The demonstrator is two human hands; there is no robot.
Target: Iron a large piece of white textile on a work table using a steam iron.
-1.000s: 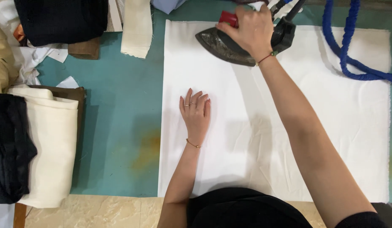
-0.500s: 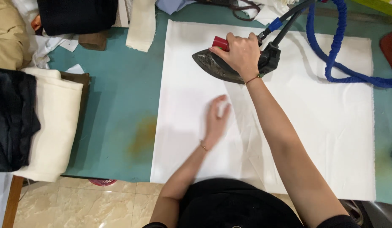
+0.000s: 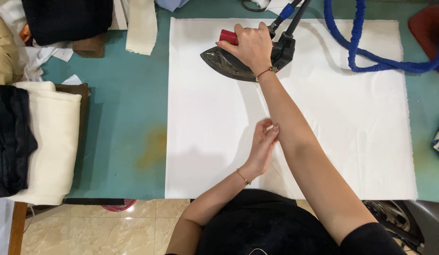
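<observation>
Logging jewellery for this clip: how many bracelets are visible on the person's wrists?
2: a gold bracelet on the left wrist over the white cloth, and a thin bracelet on the right wrist beside the iron.

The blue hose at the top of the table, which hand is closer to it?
Right. The right hand grips the iron just left of the blue hose; the left hand rests lower on the white cloth.

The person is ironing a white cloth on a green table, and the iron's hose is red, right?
Not quite. The head view shows the hose is blue. The rest holds: the right hand holds the iron on the white cloth on the green table.
</observation>
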